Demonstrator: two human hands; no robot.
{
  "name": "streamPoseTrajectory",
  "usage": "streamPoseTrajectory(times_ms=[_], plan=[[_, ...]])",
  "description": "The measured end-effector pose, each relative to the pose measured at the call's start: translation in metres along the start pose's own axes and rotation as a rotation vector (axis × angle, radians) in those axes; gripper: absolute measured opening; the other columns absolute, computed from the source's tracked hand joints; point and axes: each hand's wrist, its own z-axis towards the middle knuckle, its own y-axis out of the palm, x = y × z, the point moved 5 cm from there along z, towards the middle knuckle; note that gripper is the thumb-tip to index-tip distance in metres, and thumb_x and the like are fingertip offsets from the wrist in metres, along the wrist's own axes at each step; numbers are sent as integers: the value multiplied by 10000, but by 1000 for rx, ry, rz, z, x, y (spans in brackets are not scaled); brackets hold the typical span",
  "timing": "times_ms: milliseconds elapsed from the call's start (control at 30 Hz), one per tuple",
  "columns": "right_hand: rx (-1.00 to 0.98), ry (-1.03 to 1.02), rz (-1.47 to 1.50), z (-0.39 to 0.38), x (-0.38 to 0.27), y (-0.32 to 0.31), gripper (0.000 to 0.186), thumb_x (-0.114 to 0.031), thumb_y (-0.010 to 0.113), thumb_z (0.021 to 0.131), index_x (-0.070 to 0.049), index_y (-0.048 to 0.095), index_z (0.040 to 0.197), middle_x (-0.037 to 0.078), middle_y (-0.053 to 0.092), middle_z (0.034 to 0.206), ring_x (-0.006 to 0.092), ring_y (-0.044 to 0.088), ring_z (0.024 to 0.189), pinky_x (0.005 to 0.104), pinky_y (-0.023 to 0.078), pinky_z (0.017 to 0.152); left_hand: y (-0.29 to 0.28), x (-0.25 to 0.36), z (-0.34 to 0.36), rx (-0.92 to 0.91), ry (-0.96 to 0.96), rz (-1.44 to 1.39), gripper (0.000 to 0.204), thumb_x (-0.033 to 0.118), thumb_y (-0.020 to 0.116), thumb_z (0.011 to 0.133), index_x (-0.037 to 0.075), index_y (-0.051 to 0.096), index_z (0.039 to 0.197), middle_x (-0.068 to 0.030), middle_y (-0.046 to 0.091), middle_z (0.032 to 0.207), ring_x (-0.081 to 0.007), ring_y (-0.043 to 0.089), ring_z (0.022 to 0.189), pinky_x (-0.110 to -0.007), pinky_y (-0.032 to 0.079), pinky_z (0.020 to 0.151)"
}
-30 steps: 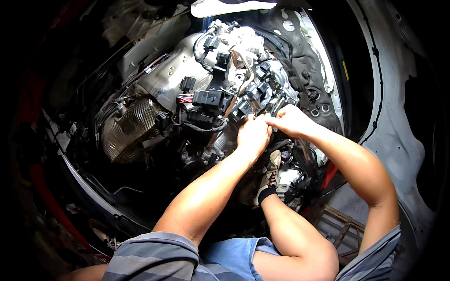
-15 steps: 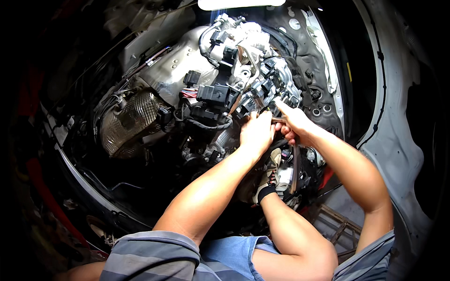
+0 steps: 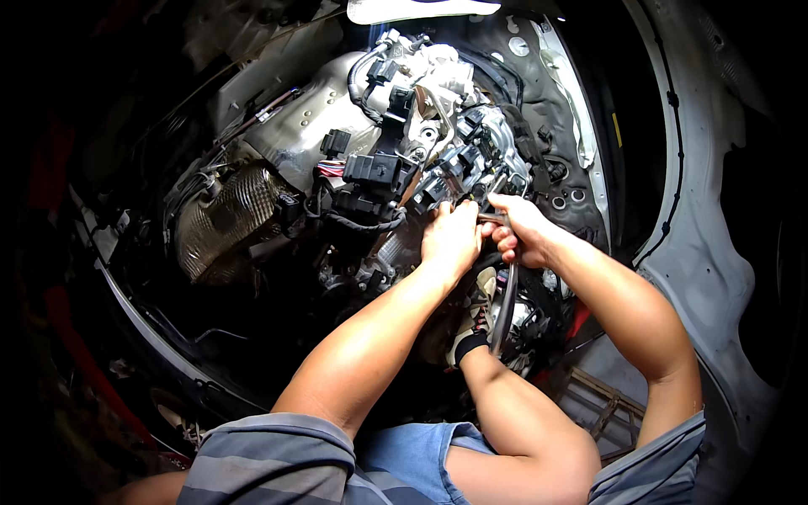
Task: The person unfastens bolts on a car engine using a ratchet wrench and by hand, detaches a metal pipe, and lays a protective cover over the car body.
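the right hand [image 3: 526, 234] is curled around a long, narrow, dark glossy strip [image 3: 506, 310], with its thumb laid out straighter than the other fingers. the strip hangs below that hand, just beside a beige and black lace-up shoe [image 3: 480, 305] on the person's foot, and a short stretch of it runs across toward the left hand [image 3: 449, 238]. the left hand is bent, its fingers drawn in (whether they pinch the strip, i cannot tell). the hands are near each other, at the lower part of a brightly lit silver metal engine [image 3: 443, 71] with black plastic fittings. left of them sit a boxy black plastic connector [image 3: 373, 170], a bundle of red, white and blue wires [image 3: 331, 168] and a textured, bronze-grey metal shield [image 3: 227, 217].
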Motion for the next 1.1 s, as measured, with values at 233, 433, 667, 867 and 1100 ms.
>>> streamPoseTrajectory(times_ms=[233,433,667,867,1100], plan=[[132,-1424,-1942,-29,-56,5,215,-245,668,816,-77,652,681,150,665,675,326,691,708,433,550,674,-3,8,4,0,-23,-44,260,235,651,899,98,581,1108,-215,606,1041,-407,631,972,-495,549,831],[-35,-103,-506,9,-20,-25,437,-411,592,949,-63,597,685,5,459,508,118,392,405,304,382,444,-5,6,0,-65,-82,-22,329,268,653,904,101,553,1168,-196,590,1106,-376,646,978,-472,559,841],[294,-1100,-1606,-20,-46,-3,350,-369,641,862,-40,682,748,156,698,765,340,706,749,432,549,680,-5,7,2,-83,-32,21,312,281,669,894,93,579,1127,-204,621,1055,-393,654,936,-477,565,814],[507,-1240,-1264,-18,-50,-6,365,-389,642,863,-63,616,701,129,623,624,260,674,641,377,539,634,-3,8,3,-64,-39,-10,332,266,687,883,90,576,1142,-210,622,1033,-395,654,919,-486,557,815],[322,-685,-751,2,-37,-10,414,-422,499,959,-63,633,804,169,640,658,315,650,574,471,529,566,3,2,0,-48,-52,-30,352,266,673,882,121,607,1196,-229,638,1059,-419,651,972,-491,542,853]])
